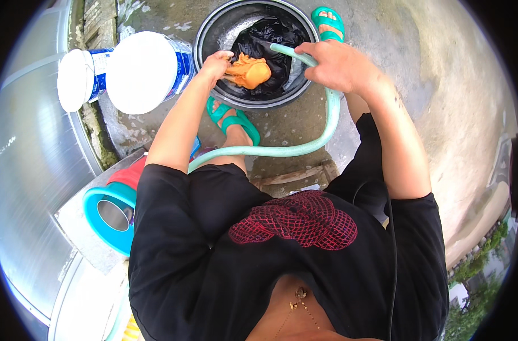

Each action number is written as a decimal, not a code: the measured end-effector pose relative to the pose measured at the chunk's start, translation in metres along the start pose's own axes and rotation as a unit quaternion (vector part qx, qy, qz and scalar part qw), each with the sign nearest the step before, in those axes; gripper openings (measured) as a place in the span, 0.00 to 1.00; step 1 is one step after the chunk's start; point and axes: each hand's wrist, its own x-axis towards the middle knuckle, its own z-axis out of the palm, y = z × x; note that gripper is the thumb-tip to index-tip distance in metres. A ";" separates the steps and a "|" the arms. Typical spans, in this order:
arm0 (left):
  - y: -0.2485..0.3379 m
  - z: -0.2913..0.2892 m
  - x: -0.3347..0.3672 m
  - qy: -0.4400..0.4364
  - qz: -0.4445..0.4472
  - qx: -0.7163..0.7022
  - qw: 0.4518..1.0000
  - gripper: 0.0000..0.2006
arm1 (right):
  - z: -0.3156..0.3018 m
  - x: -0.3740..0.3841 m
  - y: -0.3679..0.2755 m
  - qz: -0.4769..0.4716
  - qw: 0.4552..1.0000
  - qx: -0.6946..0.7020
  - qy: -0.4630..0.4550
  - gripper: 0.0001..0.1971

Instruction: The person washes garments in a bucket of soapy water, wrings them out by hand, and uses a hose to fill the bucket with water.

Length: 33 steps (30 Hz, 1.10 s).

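Observation:
My left hand (pixel 216 65) grips the edge of a wet orange cloth (pixel 250 71), which bulges into a rounded lump toward its right end. Beneath it a large black basin (pixel 202 50) holds dark cloth (pixel 270 34), wet and shiny. My right hand (pixel 334 63) is closed around a pale green hose (pixel 310 149), whose open end points left over the basin. From that hand the hose curves down and across to the left, passing over my leg. Whether water runs from it, I cannot tell.
Two white-lidded buckets, a larger one (pixel 143 73) and a smaller one (pixel 75 80), stand left of the basin. A turquoise basin (pixel 94 219) with a metal vessel (pixel 113 215) lies lower left. My feet in green sandals (pixel 242 120) flank the black basin on wet concrete (pixel 378 34).

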 end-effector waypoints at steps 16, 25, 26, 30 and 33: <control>0.000 0.071 0.013 -0.052 0.196 0.681 0.704 0.39 | 0.010 0.011 0.007 0.005 1.000 -0.018 0.014 0.23; 0.077 0.002 -0.015 -0.013 0.250 0.340 0.907 0.16 | 0.015 0.010 0.011 -0.014 0.999 -0.040 0.005 0.23; 0.096 -0.002 -0.037 -0.007 0.276 0.314 0.909 0.16 | 0.014 0.009 0.010 -0.008 0.999 -0.039 0.003 0.23; 0.169 -0.007 -0.158 0.014 0.389 0.247 0.887 0.12 | 0.010 0.001 0.010 -0.029 0.997 -0.068 0.031 0.23; 0.182 -0.019 -0.183 -0.072 0.287 0.138 0.945 0.08 | 0.005 0.002 0.002 -0.013 0.997 -0.068 0.014 0.24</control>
